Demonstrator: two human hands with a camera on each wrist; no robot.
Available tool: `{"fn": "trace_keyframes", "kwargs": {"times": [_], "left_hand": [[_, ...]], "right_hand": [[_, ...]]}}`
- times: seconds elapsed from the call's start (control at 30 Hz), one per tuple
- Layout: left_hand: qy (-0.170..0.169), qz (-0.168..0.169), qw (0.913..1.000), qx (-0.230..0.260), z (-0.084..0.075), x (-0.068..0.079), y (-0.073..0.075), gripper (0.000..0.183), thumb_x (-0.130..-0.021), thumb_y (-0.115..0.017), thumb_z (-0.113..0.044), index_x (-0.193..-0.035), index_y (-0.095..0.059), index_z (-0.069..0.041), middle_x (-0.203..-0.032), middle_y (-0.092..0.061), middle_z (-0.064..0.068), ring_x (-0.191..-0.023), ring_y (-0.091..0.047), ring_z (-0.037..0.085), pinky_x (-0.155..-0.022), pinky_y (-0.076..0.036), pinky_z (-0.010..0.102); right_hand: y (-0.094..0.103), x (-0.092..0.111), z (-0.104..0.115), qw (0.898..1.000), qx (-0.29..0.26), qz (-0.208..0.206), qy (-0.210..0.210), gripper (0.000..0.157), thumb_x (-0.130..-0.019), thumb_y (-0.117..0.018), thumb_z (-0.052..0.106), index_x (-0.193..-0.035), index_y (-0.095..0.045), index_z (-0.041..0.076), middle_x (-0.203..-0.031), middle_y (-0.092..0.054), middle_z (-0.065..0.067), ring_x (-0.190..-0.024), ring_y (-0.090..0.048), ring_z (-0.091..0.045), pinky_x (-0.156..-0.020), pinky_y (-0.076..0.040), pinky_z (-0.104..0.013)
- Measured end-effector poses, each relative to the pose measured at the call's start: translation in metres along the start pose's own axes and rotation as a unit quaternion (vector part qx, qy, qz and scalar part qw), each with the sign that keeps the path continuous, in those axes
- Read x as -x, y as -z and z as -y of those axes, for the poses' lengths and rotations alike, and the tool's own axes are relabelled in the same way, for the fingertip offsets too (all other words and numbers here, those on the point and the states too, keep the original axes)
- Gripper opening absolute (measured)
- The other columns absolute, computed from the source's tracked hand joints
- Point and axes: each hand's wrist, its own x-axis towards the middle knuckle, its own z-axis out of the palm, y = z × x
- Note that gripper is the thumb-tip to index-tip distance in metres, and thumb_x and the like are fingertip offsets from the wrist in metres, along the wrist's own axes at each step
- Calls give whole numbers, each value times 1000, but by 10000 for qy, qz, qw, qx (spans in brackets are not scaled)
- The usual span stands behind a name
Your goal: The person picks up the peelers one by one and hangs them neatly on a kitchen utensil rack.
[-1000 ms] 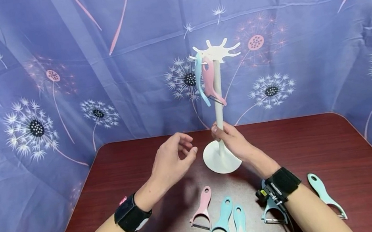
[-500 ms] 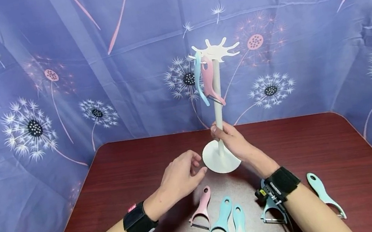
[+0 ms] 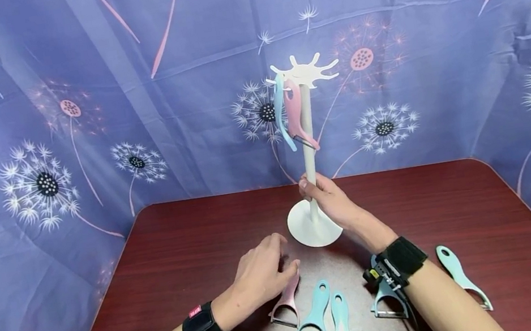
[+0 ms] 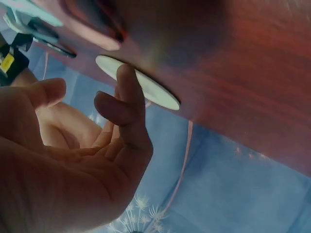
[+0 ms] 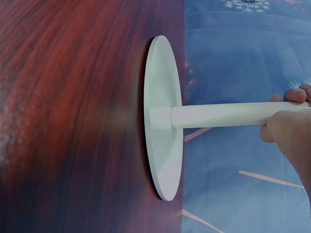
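My right hand (image 3: 329, 199) grips the pole of a white stand (image 3: 310, 161) low down, fingers and thumb wrapped round it. The stand's round base (image 5: 163, 160) rests flat on the table in the right wrist view. From its top arms hang a blue peeler (image 3: 280, 112) and a pink peeler (image 3: 293, 107). My left hand (image 3: 260, 269) hovers over another pink peeler (image 3: 289, 296) on the table, hiding the top of its handle. In the left wrist view its fingers are loosely bent, thumb apart, nothing between them.
Two teal peelers (image 3: 319, 304) lie side by side right of the pink one. A blue peeler (image 3: 386, 293) is partly covered by the right wrist strap (image 3: 403, 260). Farther right lies a mint peeler (image 3: 457, 268). A patterned curtain (image 3: 210, 139) stands behind the table (image 3: 192, 228).
My left hand has come down and toward me, from beside the stand's base to above the pink peeler's handle. The right hand keeps its grip on the pole.
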Motion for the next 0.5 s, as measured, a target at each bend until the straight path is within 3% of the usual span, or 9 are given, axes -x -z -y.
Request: {"fn": "trace_keyframes", "kwargs": {"times": [0.23,0.5], "left_hand": [[-44,238,9984,-503,-5,9,-14,49,-84,-66,-50,-110,-56,-10,-95,-57,-1,-67,-59,18,-53,-49,35],[-223,243,9962,-805,-9,15,-23,49,-82,-68,-50,-105,-54,-9,-92,-55,2,-65,-58,19,-50,-49,35]], "right_hand": [[-1,-1,0,10000,37,48,57,24,-106,-43,17,-100,-41,-6,-81,-33,-17,-79,-35,-26,-76,-31,-40],[1,0,-2,10000,78,9,41,25,-106,-41,16,-101,-41,-8,-83,-33,-21,-80,-35,-29,-77,-34,-34]]}}
